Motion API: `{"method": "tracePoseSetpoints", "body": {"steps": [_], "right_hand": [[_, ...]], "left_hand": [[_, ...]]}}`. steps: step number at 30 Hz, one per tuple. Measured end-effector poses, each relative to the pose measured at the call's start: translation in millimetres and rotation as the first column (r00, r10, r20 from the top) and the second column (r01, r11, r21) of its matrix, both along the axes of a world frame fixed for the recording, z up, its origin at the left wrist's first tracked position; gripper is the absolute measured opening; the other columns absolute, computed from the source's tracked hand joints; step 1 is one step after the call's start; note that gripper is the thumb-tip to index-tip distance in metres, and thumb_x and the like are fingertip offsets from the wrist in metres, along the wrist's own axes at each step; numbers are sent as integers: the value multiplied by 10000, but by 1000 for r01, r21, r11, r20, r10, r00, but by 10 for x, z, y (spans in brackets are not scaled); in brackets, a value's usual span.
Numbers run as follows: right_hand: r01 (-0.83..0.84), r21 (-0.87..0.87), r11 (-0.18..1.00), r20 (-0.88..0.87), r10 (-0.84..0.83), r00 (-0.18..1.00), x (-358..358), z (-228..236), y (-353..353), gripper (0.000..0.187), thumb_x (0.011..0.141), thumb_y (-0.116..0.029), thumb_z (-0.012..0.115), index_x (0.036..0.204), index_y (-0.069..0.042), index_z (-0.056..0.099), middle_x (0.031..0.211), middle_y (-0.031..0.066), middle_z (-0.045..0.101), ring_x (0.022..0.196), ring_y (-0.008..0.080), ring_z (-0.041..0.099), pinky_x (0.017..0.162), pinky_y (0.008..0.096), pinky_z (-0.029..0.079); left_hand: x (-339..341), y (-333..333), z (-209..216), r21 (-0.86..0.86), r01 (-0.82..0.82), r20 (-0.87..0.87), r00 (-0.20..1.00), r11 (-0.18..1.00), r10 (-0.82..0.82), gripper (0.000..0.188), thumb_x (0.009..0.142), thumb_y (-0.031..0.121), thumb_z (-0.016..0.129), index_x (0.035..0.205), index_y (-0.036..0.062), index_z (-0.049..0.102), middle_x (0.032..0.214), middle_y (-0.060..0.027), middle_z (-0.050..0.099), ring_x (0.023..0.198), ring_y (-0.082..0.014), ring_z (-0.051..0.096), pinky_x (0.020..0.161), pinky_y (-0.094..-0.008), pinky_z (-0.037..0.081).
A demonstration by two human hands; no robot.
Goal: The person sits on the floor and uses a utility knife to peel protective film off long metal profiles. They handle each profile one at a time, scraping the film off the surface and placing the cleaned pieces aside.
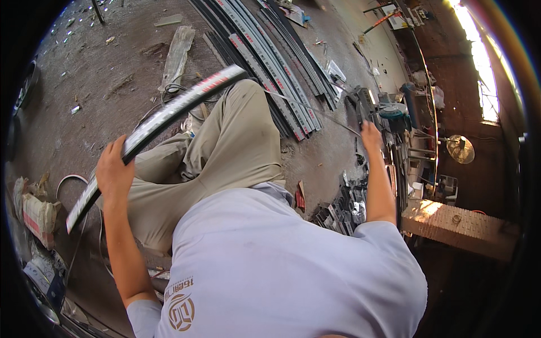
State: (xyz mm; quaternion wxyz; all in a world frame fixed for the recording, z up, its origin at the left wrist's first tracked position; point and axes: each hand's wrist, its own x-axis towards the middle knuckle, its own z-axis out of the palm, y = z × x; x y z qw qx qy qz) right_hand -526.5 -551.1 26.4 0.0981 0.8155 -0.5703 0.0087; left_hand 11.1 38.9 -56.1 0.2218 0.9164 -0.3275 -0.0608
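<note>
My left hand [115, 170] is wrapped round a long metal profile [174, 108], black along one side and covered on the other with whitish film with red print. The profile slants across my bent left leg, and its far end lies at my raised knee [245, 93]. Out to the right, my right hand [371, 137] is closed at the end of a thin, straight grey strip [315, 108]. That strip runs from beside the knee to my fingers. A dark tool-like object [360, 104] shows just beyond this hand, and I cannot tell whether the hand touches it.
A bundle of long profiles [262, 53] lies on the floor ahead. Short cut pieces [341, 208] are heaped at the right, near a brick pillar [459, 222]. A torn wrapper strip [177, 56] and cables lie ahead left; a wrapped package [40, 217] is at the left.
</note>
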Motion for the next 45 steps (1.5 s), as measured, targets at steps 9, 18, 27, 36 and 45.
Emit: {"method": "tracePoseSetpoints", "body": {"steps": [9,18,27,36,45], "right_hand": [[546,-263,796,138,-529,837,-2638,1439,-207,694,1037,-615,487,1133,7,778,1090,254,765,1076,425,719,940,477,536],[73,418,906,671,-362,648,-55,691,-122,355,989,-445,755,858,-119,709,626,-90,494,500,42,393,464,240,274],[-563,362,743,868,-49,494,2020,511,-484,234,1095,-256,624,1264,-101,675,791,-67,548,627,28,444,556,186,335],[-724,122,679,856,296,423,3297,1034,-158,268,1101,-235,620,1297,-67,695,816,-67,561,636,13,403,555,204,305],[-832,158,532,854,349,385,3686,904,531,352,1124,-173,561,1459,-102,639,1010,-29,661,752,35,502,672,209,411]], "left_hand": [[180,335,-173,-31,-138,-110,985,990,134,469,965,269,746,1406,145,648,1299,-116,698,1180,-367,674,981,-449,533],[160,517,-94,-159,-170,-26,985,973,168,756,776,354,923,1418,88,625,1285,-172,680,1209,-388,639,1033,-462,506],[102,1259,0,-384,-194,148,952,903,268,621,724,113,876,1304,107,654,1141,-159,649,1150,-377,621,1003,-460,523],[366,1980,184,-556,-337,189,839,760,511,663,727,82,855,1352,119,634,1232,-169,684,1188,-382,646,1032,-452,522],[364,2372,281,-516,-447,226,752,731,619,482,796,274,914,1119,28,654,1044,-119,682,993,-330,704,888,-418,537]]}}
